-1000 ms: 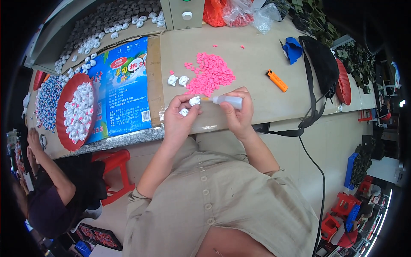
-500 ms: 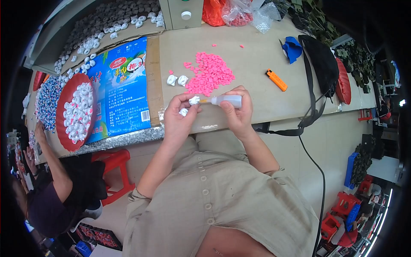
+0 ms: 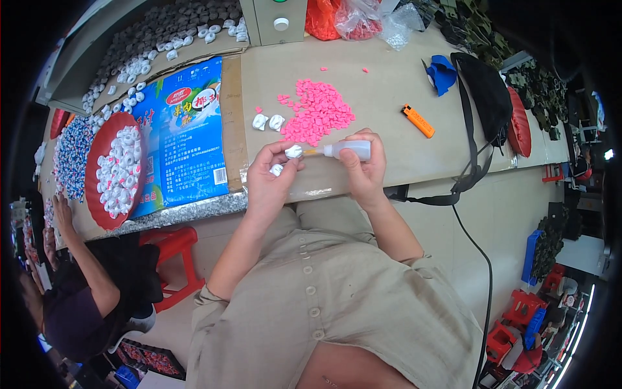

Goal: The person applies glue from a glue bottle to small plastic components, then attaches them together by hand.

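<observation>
My left hand pinches a small white piece between its fingertips; a second white piece shows lower in the same hand. A small white squeeze bottle lies sideways in my right hand, its orange nozzle touching the pinched piece. Both hands hover over the near edge of the beige table. Just beyond them lies a heap of pink bits, with two more white pieces to its left.
A blue printed bag lies flat at left beside a red tray of white rings. An orange lighter, blue cloth and black strap bag are at right. Another person sits at lower left by a red stool.
The bottle nozzle stays against the white piece; my hands have barely shifted. The person at lower left has moved an arm slightly.
</observation>
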Motion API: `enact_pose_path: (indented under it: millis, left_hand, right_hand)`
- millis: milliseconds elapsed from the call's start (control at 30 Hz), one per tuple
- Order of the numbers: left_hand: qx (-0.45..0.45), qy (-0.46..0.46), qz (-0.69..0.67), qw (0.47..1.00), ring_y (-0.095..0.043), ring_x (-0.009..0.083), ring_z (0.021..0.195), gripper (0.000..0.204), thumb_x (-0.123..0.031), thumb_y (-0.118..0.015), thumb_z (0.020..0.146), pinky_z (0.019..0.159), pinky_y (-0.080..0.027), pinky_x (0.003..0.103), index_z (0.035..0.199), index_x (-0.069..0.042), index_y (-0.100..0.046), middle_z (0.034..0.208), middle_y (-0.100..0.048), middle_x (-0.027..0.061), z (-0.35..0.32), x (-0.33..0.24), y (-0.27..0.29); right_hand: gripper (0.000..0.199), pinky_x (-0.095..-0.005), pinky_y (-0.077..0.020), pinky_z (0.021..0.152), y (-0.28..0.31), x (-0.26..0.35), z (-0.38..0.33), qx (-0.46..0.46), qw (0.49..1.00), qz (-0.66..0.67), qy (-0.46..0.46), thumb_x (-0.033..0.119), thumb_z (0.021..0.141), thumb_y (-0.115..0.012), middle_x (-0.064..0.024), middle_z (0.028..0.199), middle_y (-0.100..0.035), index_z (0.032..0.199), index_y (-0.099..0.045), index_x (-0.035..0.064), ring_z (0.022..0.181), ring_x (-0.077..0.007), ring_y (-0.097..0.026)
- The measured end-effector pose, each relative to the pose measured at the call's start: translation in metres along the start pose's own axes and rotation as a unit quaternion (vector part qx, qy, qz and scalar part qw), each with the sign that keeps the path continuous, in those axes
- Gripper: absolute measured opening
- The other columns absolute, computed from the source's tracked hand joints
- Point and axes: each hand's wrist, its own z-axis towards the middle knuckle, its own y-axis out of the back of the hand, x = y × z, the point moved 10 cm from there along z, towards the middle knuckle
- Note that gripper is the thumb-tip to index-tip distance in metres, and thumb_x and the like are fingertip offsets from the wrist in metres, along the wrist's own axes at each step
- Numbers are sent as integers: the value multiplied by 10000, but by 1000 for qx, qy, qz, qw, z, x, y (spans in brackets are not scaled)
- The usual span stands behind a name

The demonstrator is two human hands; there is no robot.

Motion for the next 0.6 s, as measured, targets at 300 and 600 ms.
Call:
enact_pose_path:
  millis: [300,600]
  left_hand:
    - [-5,5,14,1000,-566,117,726,239,14,-517,777,684,-448,212,1012,18,-477,829,-577,78,-3,3,4]
    - [34,28,-10,999,-562,112,732,234,6,-528,777,675,-455,216,1006,18,-483,821,-571,69,3,-12,-25]
  right_hand:
    - [290,-239,-449,636,65,-12,33,-119,918,334,-178,33,726,-618,-75,853,-550,962,-450,21,750,-127,-551]
    - [319,-240,-432,648,248,-22,122,-203,959,-157,-117,242,694,-647,-69,789,-590,876,-527,9,722,-118,-561]
